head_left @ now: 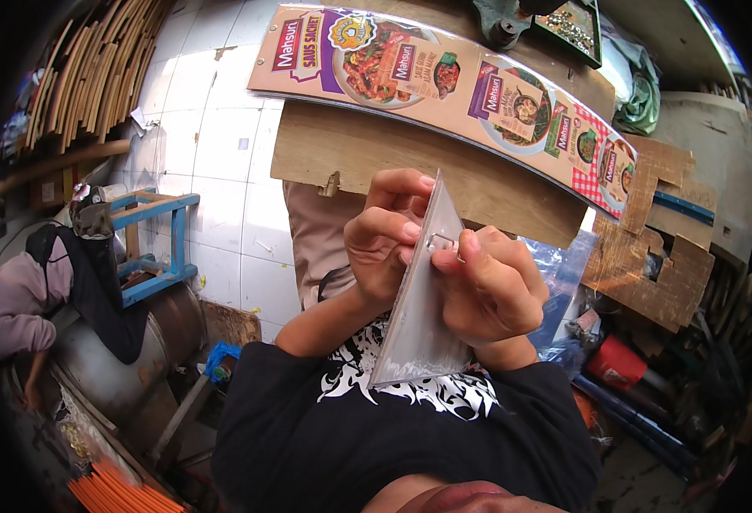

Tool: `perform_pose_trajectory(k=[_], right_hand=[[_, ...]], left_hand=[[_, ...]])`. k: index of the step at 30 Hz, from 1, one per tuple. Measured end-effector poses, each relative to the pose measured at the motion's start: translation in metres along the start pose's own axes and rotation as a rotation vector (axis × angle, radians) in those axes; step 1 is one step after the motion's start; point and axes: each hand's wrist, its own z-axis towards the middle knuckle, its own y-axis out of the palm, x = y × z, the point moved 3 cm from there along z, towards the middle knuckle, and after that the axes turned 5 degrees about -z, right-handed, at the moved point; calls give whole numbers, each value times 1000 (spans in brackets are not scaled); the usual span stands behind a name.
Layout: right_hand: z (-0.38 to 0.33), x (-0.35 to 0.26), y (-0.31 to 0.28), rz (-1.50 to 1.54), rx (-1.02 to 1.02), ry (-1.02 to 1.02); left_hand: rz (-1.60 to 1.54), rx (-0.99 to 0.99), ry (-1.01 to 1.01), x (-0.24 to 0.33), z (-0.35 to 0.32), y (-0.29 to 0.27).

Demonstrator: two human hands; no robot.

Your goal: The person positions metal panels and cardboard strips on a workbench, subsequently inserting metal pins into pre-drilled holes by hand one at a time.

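- On my feed, the grey panel (427, 321) stood between both hands, the left hand (383, 239) curled against it, any pinch hidden.
- The right hand (497, 286) pinched its wire loop (440, 237).
- I judged uneven pulling could bend it.

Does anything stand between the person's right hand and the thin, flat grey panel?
Only a small, bent, silvery wire piece, at the fingertips of the right hand, beside the thin, flat grey panel. Nothing else visible stands between them; the left hand is on the panel's opposite side.
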Motion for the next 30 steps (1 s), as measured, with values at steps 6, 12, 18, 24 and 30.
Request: perform_pose_trajectory(k=[6,12,18,24,30], right_hand=[[-9,4,-4,133,119,169],[-10,7,-3,110,165,196],[-4,5,-2,117,123,66],[-4,5,-1,104,16,26],[-3,5,3,168,104,52]], left_hand=[[133,21,67,3,-6,5],[299,18,155,6,-6,3],[290,-8,203,2,-3,2],[275,34,88,-2,-17,-11],[270,-17,108,-2,-10,-8]])
